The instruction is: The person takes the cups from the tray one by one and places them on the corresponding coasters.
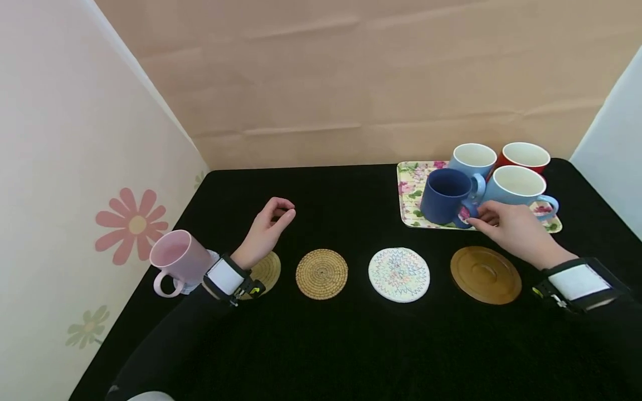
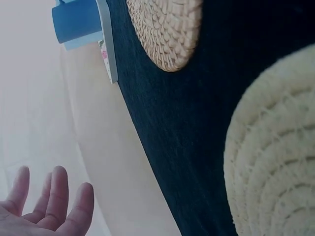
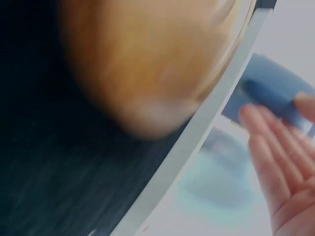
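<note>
my right hand (image 1: 519, 231) by the navy mug (image 1: 441, 197) at far right, thumb and fingers parted, my left hand (image 1: 263, 231) raised, fingers loosely spread, pink mug (image 1: 186, 260) at left, seen only in the head view

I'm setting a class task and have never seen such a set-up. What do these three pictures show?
There is no machine: the work is done by a person's bare left hand and right hand. The wide picture comes from a camera on the head; the other two, from a camera on each wrist.

On the black surface are a pale woven mat, a tan woven mat, a white patterned mat and a brown disc. Left of them, a pink mug stands on a mostly hidden white mat. The flowered tray bears a dark blue mug, two light blue mugs and a red mug.

The left hand holds nothing. The right hand is at the dark blue mug's handle, but I cannot tell whether its grip is closed.
</note>
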### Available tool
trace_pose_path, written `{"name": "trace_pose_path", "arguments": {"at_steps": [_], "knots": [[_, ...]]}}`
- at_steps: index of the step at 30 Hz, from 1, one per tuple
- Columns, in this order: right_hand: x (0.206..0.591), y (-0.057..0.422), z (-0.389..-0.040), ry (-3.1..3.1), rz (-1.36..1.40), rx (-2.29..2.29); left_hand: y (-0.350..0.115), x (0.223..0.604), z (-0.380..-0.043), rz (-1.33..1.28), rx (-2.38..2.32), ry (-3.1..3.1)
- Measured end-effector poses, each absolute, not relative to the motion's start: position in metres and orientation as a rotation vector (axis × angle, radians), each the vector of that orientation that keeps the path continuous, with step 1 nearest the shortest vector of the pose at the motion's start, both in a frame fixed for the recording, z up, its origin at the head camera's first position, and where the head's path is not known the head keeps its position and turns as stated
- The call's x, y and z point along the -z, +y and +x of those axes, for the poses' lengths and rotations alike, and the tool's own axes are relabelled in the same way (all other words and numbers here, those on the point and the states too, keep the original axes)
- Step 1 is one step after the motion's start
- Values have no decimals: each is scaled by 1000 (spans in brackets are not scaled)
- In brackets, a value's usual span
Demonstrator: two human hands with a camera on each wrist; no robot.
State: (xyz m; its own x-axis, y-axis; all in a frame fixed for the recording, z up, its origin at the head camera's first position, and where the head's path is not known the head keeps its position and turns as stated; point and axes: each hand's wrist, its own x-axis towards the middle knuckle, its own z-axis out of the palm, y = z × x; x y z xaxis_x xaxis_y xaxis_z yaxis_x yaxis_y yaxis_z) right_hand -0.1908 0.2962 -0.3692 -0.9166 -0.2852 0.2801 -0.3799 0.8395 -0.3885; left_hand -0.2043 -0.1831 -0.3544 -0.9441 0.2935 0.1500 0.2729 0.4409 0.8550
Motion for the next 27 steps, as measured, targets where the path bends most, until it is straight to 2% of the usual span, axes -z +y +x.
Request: {"name": "trace_pose_path", "arguments": {"at_steps": [13,27], "knots": [[377,231,-198,-2819,311,-763,-177,363,-201,530,-1506,2578],[373,186,-208,-2804,384,-771,-151,356,-205,636,-1280,2613]]}}
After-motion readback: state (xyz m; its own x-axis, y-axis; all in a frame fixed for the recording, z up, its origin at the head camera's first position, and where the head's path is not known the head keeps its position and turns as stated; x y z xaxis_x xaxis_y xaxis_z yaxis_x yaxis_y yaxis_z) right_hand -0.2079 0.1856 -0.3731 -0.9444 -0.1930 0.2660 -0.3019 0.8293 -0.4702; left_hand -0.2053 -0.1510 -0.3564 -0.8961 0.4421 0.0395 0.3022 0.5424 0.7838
